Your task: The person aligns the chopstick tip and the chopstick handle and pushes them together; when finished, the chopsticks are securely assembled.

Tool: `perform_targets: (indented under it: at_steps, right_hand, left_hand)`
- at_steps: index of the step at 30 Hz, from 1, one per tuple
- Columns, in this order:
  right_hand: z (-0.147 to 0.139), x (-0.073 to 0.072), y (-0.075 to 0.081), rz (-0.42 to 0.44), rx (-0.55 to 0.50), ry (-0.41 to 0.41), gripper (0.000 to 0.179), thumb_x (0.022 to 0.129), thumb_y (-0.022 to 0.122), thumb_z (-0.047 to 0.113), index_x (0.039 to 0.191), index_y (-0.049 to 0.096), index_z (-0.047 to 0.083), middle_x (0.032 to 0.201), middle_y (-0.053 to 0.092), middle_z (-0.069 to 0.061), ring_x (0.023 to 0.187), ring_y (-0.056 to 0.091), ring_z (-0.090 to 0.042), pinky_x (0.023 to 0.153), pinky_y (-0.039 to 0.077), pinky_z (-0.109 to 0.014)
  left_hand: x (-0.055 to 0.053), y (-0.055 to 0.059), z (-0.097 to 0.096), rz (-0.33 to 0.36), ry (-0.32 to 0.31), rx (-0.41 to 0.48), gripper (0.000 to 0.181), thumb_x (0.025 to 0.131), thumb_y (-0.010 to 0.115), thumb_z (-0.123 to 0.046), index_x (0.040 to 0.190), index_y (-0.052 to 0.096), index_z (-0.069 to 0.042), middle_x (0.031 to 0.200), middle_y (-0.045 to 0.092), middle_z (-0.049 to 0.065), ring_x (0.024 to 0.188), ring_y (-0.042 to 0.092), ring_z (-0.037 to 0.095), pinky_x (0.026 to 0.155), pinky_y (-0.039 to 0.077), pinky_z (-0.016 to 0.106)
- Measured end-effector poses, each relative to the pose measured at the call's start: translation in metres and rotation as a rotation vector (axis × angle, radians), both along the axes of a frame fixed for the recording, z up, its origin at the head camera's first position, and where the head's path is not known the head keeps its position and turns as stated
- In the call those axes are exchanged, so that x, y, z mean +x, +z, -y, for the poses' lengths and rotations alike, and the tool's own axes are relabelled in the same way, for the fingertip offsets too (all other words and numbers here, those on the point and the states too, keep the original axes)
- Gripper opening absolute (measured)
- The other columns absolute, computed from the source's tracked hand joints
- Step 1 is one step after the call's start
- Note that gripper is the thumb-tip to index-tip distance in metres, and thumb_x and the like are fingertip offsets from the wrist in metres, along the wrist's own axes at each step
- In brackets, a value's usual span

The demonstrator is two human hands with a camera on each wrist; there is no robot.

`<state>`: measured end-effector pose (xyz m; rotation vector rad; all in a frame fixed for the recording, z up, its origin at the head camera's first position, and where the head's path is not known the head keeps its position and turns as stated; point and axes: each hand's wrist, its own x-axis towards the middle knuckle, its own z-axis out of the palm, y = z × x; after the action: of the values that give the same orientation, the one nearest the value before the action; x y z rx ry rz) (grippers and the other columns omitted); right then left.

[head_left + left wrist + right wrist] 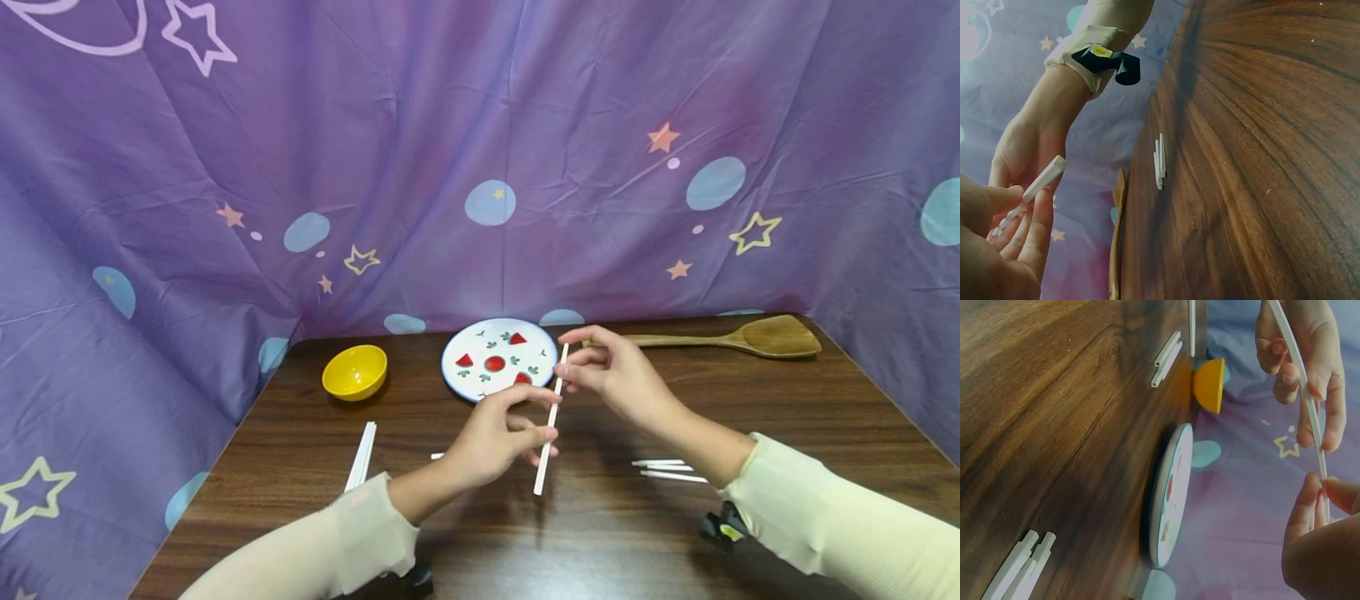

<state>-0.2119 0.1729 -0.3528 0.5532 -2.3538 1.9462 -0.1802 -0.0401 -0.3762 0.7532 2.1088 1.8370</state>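
Observation:
A long, thin white stick is held aslant above the table between both hands. My left hand pinches it along its lower half, with the bottom end jutting out below the fingers. Near the top end, the thumb and fingers of my right hand grip it. In the left wrist view the stick shows a squared end. The right wrist view has the stick running from one hand to the other. Just behind the hands lies a white plate with a blue rim and watermelon pictures, partly covered by the left hand.
A yellow bowl stands at the back left. Long white sticks lie by the left sleeve, and several white sticks lie beneath the right forearm. A wooden spatula lies along the back right edge, before a purple curtain.

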Motion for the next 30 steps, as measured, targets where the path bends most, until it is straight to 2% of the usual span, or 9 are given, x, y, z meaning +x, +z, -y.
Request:
perform_targets:
  at_steps: [8,12,16,21,24,30]
  right_hand:
    - [-0.008,0.002,-0.008,0.005,0.009,0.045,0.046,0.093,0.070,-0.003,0.135,0.054,-0.012,0.108,0.073,-0.028,0.089,0.075,-0.018,0.080,0.062,-0.034]
    - [-0.016,0.004,-0.015,0.010,0.036,0.032,0.044,0.093,0.072,-0.002,0.133,0.056,-0.013,0.108,0.073,-0.026,0.090,0.075,-0.019,0.081,0.062,-0.035]
    - [-0.026,0.007,-0.024,-0.005,0.095,0.009,0.041,0.092,0.074,0.003,0.129,0.060,-0.010,0.107,0.075,-0.023,0.089,0.073,-0.010,0.081,0.061,-0.031]
    - [-0.040,0.013,-0.034,-0.019,0.145,0.003,0.036,0.093,0.075,0.007,0.124,0.065,-0.007,0.107,0.076,-0.018,0.093,0.071,-0.006,0.082,0.057,-0.024]
    - [-0.048,0.018,-0.040,-0.028,0.171,0.004,0.034,0.093,0.075,0.009,0.122,0.067,-0.006,0.108,0.076,-0.018,0.095,0.071,-0.007,0.083,0.057,-0.022]
    - [-0.067,0.025,-0.053,-0.040,0.268,-0.009,0.029,0.093,0.076,0.010,0.118,0.070,-0.002,0.108,0.076,-0.019,0.093,0.071,-0.006,0.081,0.057,-0.023]
  left_hand:
    - [0.001,-0.009,0.013,0.021,0.042,-0.013,0.035,0.092,0.069,0.008,0.126,0.065,0.000,0.119,0.062,0.014,0.081,0.071,0.013,0.060,0.061,0.033]
    - [0.002,-0.015,0.028,0.021,0.068,-0.033,0.033,0.092,0.070,0.007,0.124,0.065,0.002,0.118,0.062,0.019,0.079,0.070,0.011,0.059,0.061,0.033]
    - [0.003,-0.020,0.045,0.034,0.095,-0.045,0.031,0.092,0.070,0.007,0.123,0.065,0.003,0.117,0.061,0.023,0.080,0.069,0.014,0.059,0.061,0.034]
    - [0.007,-0.027,0.066,0.039,0.144,-0.089,0.030,0.091,0.071,0.007,0.120,0.066,0.004,0.112,0.061,0.028,0.072,0.067,0.018,0.058,0.060,0.049]
    - [0.010,-0.032,0.081,0.034,0.184,-0.124,0.030,0.091,0.071,0.007,0.120,0.065,0.007,0.109,0.062,0.029,0.067,0.064,0.018,0.057,0.059,0.052]
    - [0.014,-0.041,0.111,0.018,0.245,-0.177,0.030,0.091,0.070,0.010,0.119,0.062,0.012,0.108,0.064,0.027,0.070,0.064,0.013,0.056,0.060,0.035]
